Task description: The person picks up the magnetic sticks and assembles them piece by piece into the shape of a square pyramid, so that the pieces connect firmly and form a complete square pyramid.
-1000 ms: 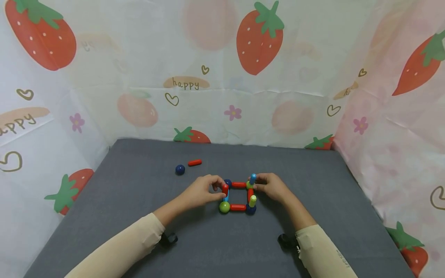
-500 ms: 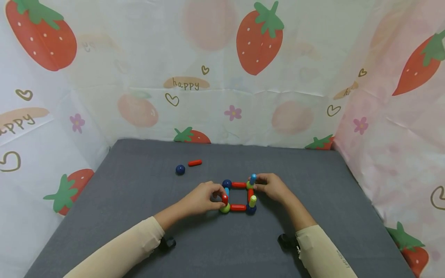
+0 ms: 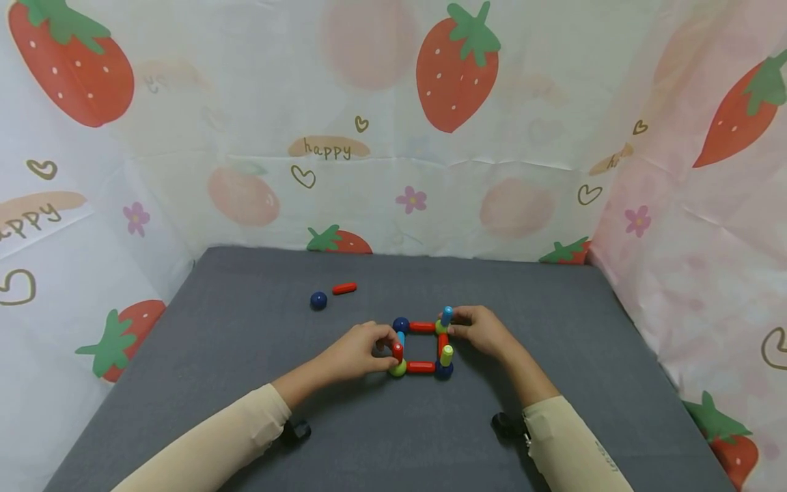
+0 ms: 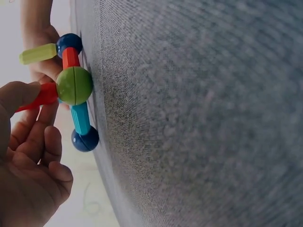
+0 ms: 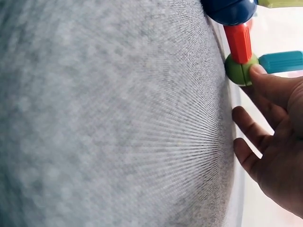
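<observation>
A square of magnetic rods and balls lies on the grey tabletop. My left hand point(image 3: 359, 352) pinches an upright red rod point(image 3: 398, 352) between thumb and finger, its lower end against the near-left green ball point(image 4: 75, 85). At the far-right corner, my right hand point(image 3: 479, 329) pinches another green ball point(image 5: 241, 70) with the thumb on its side. From that ball rises a blue rod point(image 3: 447, 316). A yellow-green rod point(image 3: 446, 355) stands on the near-right dark blue ball point(image 3: 443, 371). The far-left corner is a dark blue ball point(image 3: 401, 324), joined by a light blue rod point(image 4: 80, 119).
Behind and left of the square, a loose dark blue ball point(image 3: 318, 301) and a loose red rod point(image 3: 344, 288) lie on the grey cloth point(image 3: 258, 328). A strawberry-print curtain point(image 3: 393, 123) encloses the back and sides.
My left hand has come nearer along the square's left side, bringing the red rod from beside the light blue rod onto the near-left green ball. The right hand stays in place.
</observation>
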Action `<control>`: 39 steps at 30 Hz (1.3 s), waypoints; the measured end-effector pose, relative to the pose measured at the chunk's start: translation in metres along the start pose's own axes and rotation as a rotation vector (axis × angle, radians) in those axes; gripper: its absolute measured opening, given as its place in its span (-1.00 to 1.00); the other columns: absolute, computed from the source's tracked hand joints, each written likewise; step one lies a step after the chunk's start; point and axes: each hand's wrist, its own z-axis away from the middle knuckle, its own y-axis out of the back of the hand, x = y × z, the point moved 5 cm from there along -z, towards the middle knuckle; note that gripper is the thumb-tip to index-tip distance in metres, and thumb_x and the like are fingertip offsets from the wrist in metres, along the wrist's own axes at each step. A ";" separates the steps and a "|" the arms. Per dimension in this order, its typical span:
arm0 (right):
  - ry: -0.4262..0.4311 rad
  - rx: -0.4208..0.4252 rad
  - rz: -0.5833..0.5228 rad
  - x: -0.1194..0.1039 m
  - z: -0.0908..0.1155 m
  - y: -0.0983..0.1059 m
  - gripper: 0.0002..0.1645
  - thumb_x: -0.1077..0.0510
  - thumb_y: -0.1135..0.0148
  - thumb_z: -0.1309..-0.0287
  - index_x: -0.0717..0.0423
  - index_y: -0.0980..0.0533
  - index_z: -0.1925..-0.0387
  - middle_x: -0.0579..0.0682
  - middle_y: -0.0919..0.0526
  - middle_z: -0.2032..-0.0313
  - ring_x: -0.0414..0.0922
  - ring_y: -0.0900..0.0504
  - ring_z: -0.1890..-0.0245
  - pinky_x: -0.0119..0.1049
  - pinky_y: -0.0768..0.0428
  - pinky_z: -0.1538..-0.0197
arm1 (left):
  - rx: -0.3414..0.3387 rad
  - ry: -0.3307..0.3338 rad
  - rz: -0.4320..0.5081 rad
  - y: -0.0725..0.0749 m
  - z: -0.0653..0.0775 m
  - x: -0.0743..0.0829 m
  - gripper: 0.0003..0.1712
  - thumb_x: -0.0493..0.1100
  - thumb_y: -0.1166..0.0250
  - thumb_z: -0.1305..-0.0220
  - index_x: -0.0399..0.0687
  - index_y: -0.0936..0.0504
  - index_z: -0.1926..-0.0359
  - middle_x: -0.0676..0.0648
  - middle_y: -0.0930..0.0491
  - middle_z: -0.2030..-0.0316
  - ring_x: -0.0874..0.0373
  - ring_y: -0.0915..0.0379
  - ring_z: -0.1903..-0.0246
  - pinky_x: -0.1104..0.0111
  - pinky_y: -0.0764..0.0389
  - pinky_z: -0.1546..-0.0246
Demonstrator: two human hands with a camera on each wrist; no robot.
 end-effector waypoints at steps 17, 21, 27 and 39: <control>0.003 -0.003 0.003 -0.002 0.002 0.002 -0.64 0.15 -0.30 -0.38 0.00 -0.66 -0.17 0.06 -0.69 -0.16 0.08 -0.56 -0.27 0.08 -0.49 -0.30 | -0.036 -0.022 0.026 0.021 -0.014 -0.011 -0.74 -0.02 -0.47 -0.30 0.22 -0.68 0.01 0.16 -0.61 0.08 0.18 -0.42 0.05 0.23 -0.55 0.01; -0.002 -0.004 0.001 -0.002 0.003 0.003 -0.64 0.16 -0.29 -0.39 0.01 -0.65 -0.18 0.07 -0.68 -0.17 0.09 -0.55 -0.27 0.08 -0.48 -0.32 | -0.005 -0.007 0.022 0.027 -0.026 -0.017 -0.70 -0.03 -0.46 -0.31 0.12 -0.69 -0.03 0.07 -0.65 0.03 0.12 -0.40 0.04 0.22 -0.53 0.05; 0.004 -0.002 0.001 -0.002 0.001 0.002 -0.62 0.17 -0.31 -0.37 -0.01 -0.65 -0.19 0.03 -0.70 -0.16 0.07 -0.55 -0.30 0.06 -0.50 -0.30 | 0.010 0.017 -0.002 0.030 -0.044 -0.023 -0.64 -0.07 -0.45 -0.33 0.04 -0.68 -0.12 0.06 -0.66 -0.03 0.05 -0.41 0.00 0.19 -0.53 0.05; 0.018 -0.001 0.022 -0.001 0.000 -0.001 -0.60 0.16 -0.31 -0.37 -0.02 -0.64 -0.21 0.00 -0.70 -0.15 0.03 -0.57 -0.26 0.02 -0.53 -0.26 | -0.131 0.015 -0.023 0.019 -0.070 -0.040 -0.58 -0.10 -0.37 -0.40 0.07 -0.64 -0.25 0.09 -0.63 -0.18 0.05 -0.44 -0.22 0.12 -0.51 -0.22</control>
